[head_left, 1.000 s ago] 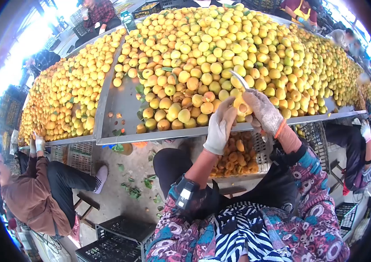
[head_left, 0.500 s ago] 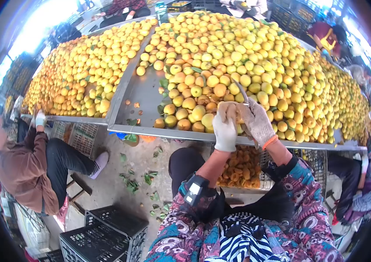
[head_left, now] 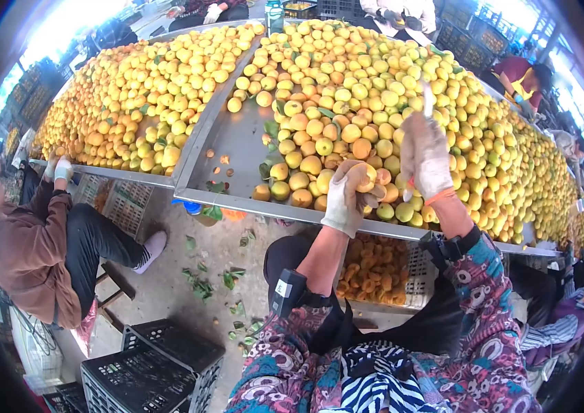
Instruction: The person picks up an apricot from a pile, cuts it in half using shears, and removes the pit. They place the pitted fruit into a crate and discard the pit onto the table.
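Observation:
My left hand (head_left: 347, 198), in a stained white work glove, is closed around an apricot (head_left: 367, 179) above the front edge of the metal table. Part of that fruit shows between the fingers. To its right, my gloved right hand (head_left: 426, 155) is raised over the pile, its fingers wrapped round a knife (head_left: 428, 101). The pale blade points up and away, blurred; the fist hides the handle. Under and beyond both hands lies a deep heap of yellow-orange apricots (head_left: 374, 76).
Below the table edge stands a crate of opened apricots (head_left: 376, 270). A metal divider (head_left: 217, 110) splits the table. A co-worker (head_left: 34, 241) sits at left; others sit around the far side and right. Black crates (head_left: 147, 372) and fallen leaves (head_left: 199, 283) are on the floor.
My hands have come apart. The right has lifted away with the knife, up and to the right; the left stays near the table edge, holding an apricot. The view has shifted slightly.

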